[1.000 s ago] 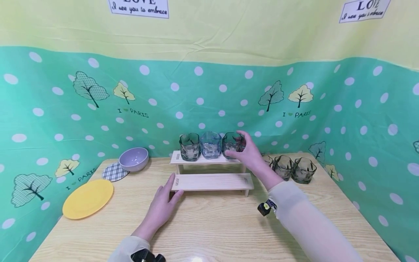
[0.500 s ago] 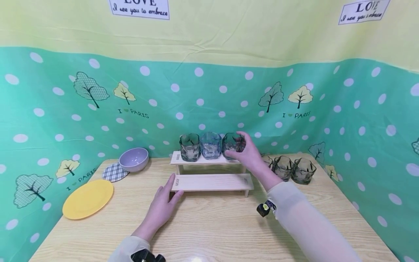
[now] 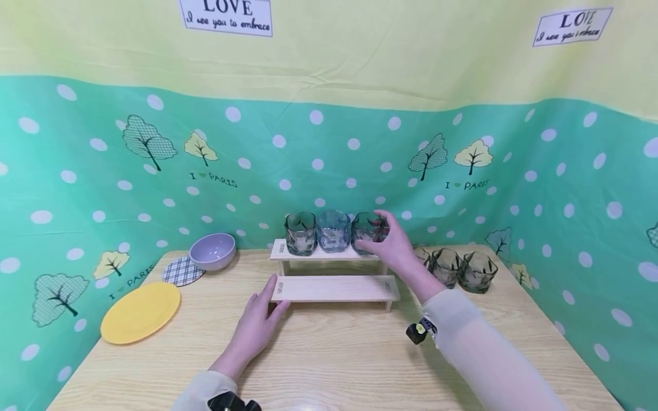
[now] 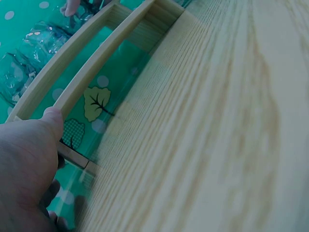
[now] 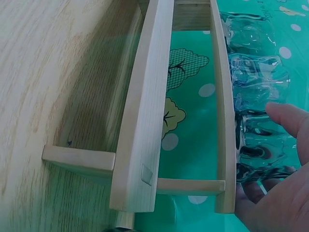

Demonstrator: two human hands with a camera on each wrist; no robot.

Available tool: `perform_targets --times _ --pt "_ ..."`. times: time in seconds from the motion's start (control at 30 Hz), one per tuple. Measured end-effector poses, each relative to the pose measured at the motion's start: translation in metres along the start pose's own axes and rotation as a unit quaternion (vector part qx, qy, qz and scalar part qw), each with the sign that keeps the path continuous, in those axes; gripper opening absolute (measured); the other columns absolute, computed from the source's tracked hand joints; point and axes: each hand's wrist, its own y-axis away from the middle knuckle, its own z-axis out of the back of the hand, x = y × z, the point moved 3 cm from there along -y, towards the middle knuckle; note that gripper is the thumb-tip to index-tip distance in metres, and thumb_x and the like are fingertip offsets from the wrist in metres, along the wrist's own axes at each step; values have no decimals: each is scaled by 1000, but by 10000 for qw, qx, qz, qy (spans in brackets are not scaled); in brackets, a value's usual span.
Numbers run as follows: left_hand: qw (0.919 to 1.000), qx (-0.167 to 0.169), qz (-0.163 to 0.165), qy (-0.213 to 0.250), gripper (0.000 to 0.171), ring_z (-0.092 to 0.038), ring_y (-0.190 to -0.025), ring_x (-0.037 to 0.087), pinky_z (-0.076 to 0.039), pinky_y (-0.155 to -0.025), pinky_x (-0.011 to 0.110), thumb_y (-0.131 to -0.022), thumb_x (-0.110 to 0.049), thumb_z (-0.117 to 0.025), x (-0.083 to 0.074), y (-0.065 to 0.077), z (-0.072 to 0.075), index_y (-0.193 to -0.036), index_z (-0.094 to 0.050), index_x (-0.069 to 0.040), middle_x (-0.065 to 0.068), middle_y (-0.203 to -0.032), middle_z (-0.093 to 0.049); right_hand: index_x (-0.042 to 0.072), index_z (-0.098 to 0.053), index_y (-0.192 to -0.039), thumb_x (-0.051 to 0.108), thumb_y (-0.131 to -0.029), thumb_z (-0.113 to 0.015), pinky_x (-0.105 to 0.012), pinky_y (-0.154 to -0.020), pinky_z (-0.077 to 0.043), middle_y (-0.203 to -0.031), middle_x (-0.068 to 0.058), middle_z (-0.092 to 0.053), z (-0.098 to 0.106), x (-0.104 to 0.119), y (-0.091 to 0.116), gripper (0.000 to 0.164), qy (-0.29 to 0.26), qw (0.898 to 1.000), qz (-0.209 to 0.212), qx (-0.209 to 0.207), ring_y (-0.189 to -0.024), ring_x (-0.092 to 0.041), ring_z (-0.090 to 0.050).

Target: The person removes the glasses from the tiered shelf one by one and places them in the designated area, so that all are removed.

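Observation:
A two-tier wooden stand (image 3: pixel 334 288) stands mid-table. On its upper tier, a grey-green tumbler (image 3: pixel 300 235), a blue tumbler (image 3: pixel 334 233) and a dark tumbler (image 3: pixel 364 229) line up side by side. My right hand (image 3: pixel 394 246) grips the dark tumbler at the right end, thumb in front and fingers reaching round behind; the right wrist view shows its base against the upper board. With my left hand (image 3: pixel 255 324) I hold the left end of the lower tier, thumb at the front edge; in the left wrist view the other fingers are partly hidden behind the palm.
Several brown tumblers (image 3: pixel 477 272) stand to the right of the stand, one partly hidden by my right arm. At the left are a purple bowl (image 3: pixel 213 252), a checked round mat (image 3: pixel 181 273) and a yellow plate (image 3: pixel 141 314). A green patterned cloth (image 3: pixel 247 142) hangs behind.
The head view has tilted up slightly, so the scene sits a little lower. Both hands keep their places on the tumbler and the stand.

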Motion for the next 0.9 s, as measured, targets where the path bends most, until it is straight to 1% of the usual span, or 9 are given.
perform_targets --times 0.13,0.27,0.43,0.67,0.77,0.9 --pt "10000 3 -21 36 78 -35 -157 53 -16 -134 67 -114 -37 -63 1 1 -1 -176 -26 -6 22 -168 -47 27 -34 -172 30 -92 -94 -63 -118 -49 -170 -10 -43 2 -1 2 100 -3 10000 -39 -33 -146 -43 -50" --pt "10000 8 -46 65 79 -38 -157 49 -14 -135 64 -114 -38 -63 0 1 0 -176 -25 -6 22 -168 -46 26 -35 -172 31 -92 -94 -62 -117 -49 -163 -7 -51 8 -1 5 99 -45 10000 -27 -60 -142 -40 -52" --pt "9999 -17 -84 99 78 -39 -157 47 -13 -136 63 -114 -37 -64 0 0 0 -175 -26 -5 22 -169 -46 24 -36 -171 32 -92 -94 -60 -115 -51 -160 -8 -54 19 1 12 98 -13 9999 62 -86 -141 -39 -54" --pt "9997 -164 -172 55 78 -39 -155 54 -16 -133 69 -113 -36 -66 0 -1 0 -174 -29 -3 25 -168 -45 18 -36 -171 32 -92 -94 -57 -116 -51 -157 -12 -56 37 2 28 100 -26 9996 243 -126 -138 -37 -56" --pt "9998 -109 -111 81 78 -37 -156 53 -15 -134 67 -113 -36 -65 1 -2 -1 -175 -28 -5 25 -169 -44 19 -36 -172 32 -91 -95 -55 -115 -51 -158 -12 -57 44 0 34 102 -16 9995 263 -195 -138 -37 -56" --pt "9999 16 -55 98 79 -38 -158 48 -11 -137 61 -114 -35 -64 3 -4 -1 -176 -25 -6 22 -170 -43 20 -33 -173 31 -90 -96 -53 -116 -51 -159 -12 -57 53 -2 42 105 -57 9995 247 -192 -140 -36 -55"
